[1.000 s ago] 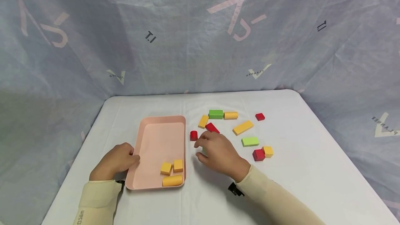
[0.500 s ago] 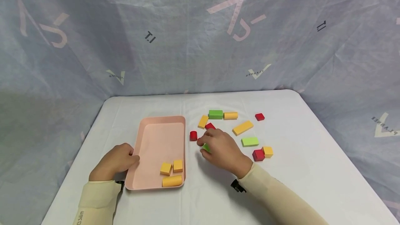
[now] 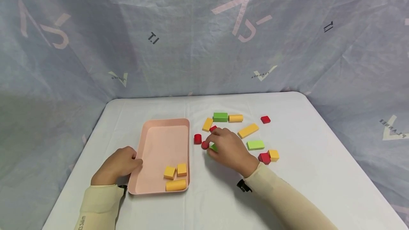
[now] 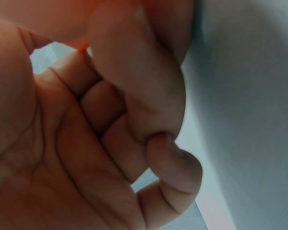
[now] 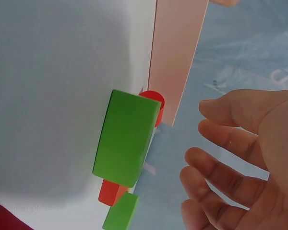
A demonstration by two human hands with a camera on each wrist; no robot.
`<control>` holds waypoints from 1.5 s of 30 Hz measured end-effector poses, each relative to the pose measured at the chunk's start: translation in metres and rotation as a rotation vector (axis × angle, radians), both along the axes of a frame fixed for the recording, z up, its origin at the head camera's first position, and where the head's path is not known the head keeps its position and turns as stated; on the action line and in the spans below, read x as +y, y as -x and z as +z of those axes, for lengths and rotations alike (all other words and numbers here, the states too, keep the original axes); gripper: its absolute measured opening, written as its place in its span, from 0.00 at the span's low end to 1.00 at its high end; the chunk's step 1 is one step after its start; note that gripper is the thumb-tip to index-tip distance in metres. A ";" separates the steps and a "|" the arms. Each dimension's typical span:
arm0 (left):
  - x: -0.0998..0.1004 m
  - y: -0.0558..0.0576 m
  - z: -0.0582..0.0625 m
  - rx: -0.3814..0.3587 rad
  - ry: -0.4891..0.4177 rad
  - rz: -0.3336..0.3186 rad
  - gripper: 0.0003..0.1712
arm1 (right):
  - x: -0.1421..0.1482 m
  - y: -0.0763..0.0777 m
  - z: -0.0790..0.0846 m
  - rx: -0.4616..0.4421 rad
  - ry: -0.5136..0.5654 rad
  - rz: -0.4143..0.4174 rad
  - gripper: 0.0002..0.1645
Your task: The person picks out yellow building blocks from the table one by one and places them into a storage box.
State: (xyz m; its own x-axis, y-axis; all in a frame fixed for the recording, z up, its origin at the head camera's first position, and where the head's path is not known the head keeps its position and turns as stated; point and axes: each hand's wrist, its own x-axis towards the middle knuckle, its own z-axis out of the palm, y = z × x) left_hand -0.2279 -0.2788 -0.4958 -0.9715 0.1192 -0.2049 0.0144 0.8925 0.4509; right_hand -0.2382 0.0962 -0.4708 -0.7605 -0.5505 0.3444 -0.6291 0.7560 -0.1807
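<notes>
At the left, my left hand grips the left rim of a pink tray, thumb over the inside. Its fingers are curled in the left wrist view. My right hand hovers, fingers loosely bent, over a green block, which it partly hides in the head view. In the right wrist view this block lies apart from the spread fingers. Just left of the fingertips is a round red piece. A red block shows partly behind the knuckles.
Two yellow blocks and a yellow cylinder lie in the tray's near right corner. A red cylinder stands beside the tray. Beyond and right of my right hand lie a dark green block, a light green block and several red and yellow pieces.
My right hand has shifted a little to the right and away from me, uncovering the round red piece and covering more of the red block. The left hand and tray stay in place.
</notes>
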 end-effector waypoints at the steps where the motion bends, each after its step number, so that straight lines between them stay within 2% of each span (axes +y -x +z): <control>1: 0.000 0.000 0.000 0.003 0.002 -0.003 0.15 | 0.000 0.000 0.000 0.003 -0.004 -0.006 0.09; 16: 0.001 0.000 0.001 0.002 -0.004 0.005 0.14 | 0.009 0.014 -0.008 -0.011 -0.060 -0.105 0.14; 25: 0.000 0.000 0.000 0.016 0.004 -0.006 0.15 | 0.015 0.019 -0.008 -0.010 -0.033 -0.084 0.16; 37: 0.001 0.000 0.001 0.002 0.009 0.010 0.14 | 0.015 0.026 -0.003 -0.010 -0.019 -0.084 0.13; 45: 0.000 0.000 -0.001 0.017 -0.003 0.006 0.15 | 0.017 0.034 -0.004 -0.032 -0.029 -0.148 0.20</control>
